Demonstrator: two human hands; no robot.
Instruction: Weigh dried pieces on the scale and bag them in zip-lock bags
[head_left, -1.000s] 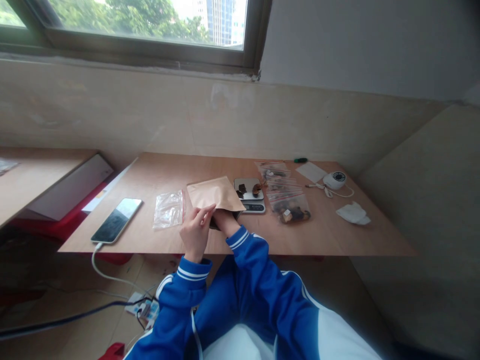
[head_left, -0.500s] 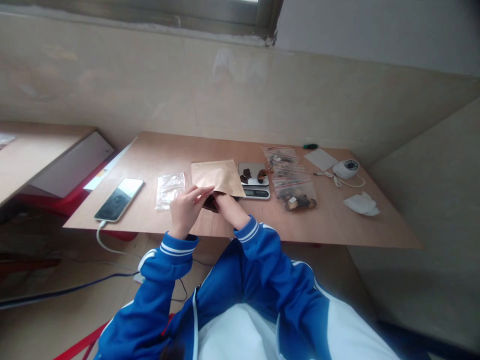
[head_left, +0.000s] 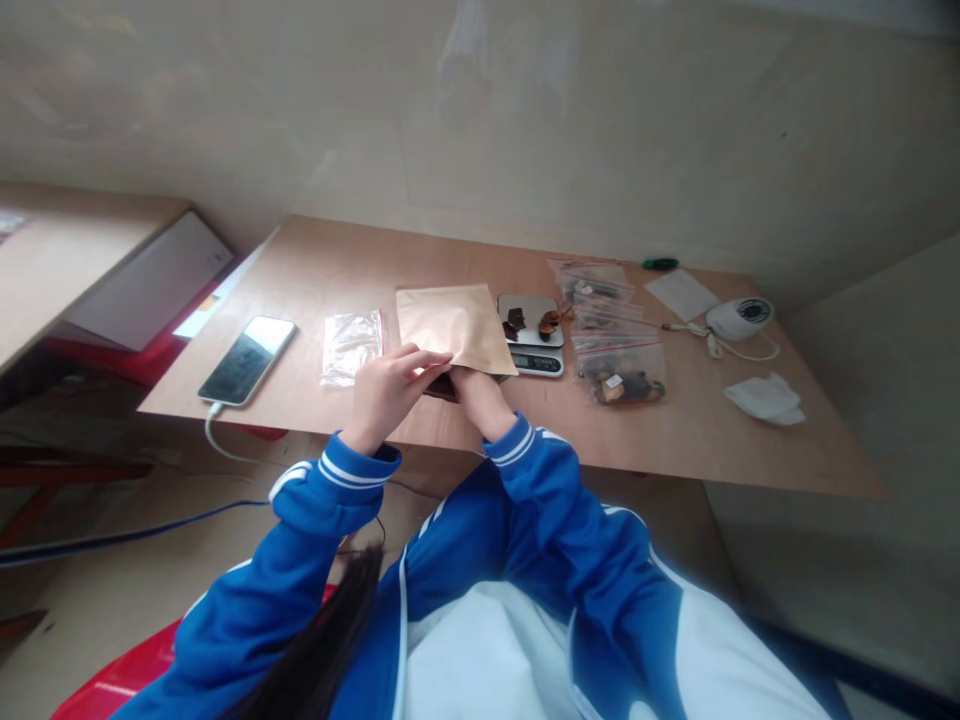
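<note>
Centre frame: my left hand [head_left: 386,385] pinches the kraft pouch [head_left: 454,325] mouth, right hand [head_left: 474,392] inside, grip unclear; light, floppy paper, hold the edges.

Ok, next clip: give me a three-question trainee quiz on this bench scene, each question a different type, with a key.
1. True or false: the left hand grips the near edge of the brown paper pouch.
2. Multiple choice: what lies directly left of the pouch on the table? A) a clear empty zip bag B) a stapler C) a mug
3. Short answer: what rests on the small digital scale?

Key
1. True; the right hand reaches into the pouch's open mouth, fingers hidden.
2. A, the clear zip bag; the phone lies further left.
3. A few dark brown pieces; what they are cannot be told.
</note>
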